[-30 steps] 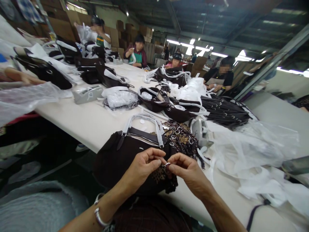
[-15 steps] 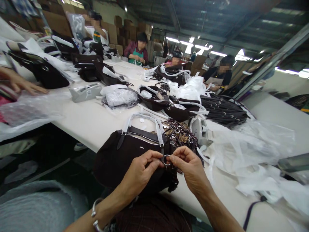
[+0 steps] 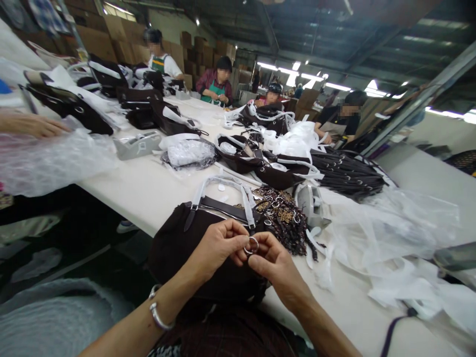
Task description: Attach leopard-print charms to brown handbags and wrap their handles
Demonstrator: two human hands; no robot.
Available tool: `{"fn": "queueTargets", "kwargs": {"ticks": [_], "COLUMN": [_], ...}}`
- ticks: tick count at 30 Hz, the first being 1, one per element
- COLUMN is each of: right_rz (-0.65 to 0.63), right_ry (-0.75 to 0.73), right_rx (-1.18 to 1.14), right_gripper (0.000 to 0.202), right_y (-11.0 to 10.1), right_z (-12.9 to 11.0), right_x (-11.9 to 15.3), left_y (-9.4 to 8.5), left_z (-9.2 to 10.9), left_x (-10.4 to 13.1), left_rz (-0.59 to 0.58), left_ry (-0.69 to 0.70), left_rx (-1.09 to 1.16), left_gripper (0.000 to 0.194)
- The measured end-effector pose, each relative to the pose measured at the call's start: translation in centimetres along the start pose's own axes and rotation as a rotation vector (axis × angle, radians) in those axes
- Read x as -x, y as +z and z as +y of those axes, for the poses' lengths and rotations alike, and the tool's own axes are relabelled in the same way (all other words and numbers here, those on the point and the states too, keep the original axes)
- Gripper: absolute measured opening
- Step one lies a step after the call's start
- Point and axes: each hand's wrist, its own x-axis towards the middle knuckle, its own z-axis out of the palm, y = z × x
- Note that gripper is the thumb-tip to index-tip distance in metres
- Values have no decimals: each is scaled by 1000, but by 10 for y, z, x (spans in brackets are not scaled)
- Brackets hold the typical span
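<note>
A silver metal ring (image 3: 252,239) is pinched between my two hands above a dark brown handbag (image 3: 208,225). My left hand (image 3: 223,243) closes thumb and fingers on the ring's left side. On its other side, my right hand (image 3: 273,258) is closed too, thumb and forefinger at the ring. The bag rests at the table's near edge, its handles (image 3: 204,191) wrapped in white paper. Just beyond my right hand lies a pile of dark beaded charms (image 3: 286,215) with rings. Whatever hangs from the ring is mostly hidden by my fingers.
Beyond the bag, a tape dispenser (image 3: 312,203), more dark bags (image 3: 256,166) and a stack of dark straps (image 3: 345,171) lie on the white table (image 3: 119,193). Clear plastic (image 3: 390,223) spreads at right. A co-worker's hand (image 3: 37,124) touches bubble wrap (image 3: 55,163) at left.
My hands have moved slightly left with the ring, and it has turned between the fingers. The co-worker at left has drawn back, shifting the bubble wrap. The view has shifted a little.
</note>
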Motion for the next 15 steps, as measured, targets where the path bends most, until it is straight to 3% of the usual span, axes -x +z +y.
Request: {"fn": "queueTargets", "kwargs": {"ticks": [2, 5, 9, 15], "right_rz": [-16, -7, -46, 65], "right_ry": [24, 31, 35, 78], "right_rx": [24, 62, -87, -226], "right_gripper": [39, 29, 24, 25], "right_y": [2, 4, 5, 4], "right_z": [3, 2, -1, 1], "right_x": [2, 4, 4, 3], "left_y": [-1, 0, 2, -1], "left_z": [-1, -1, 1, 2], "left_x": [0, 2, 6, 9], "left_rz": [28, 42, 35, 25], "left_ry": [11, -7, -28, -57], "left_rx": [-5, 8, 114, 207], "left_gripper": [20, 22, 25, 31]}}
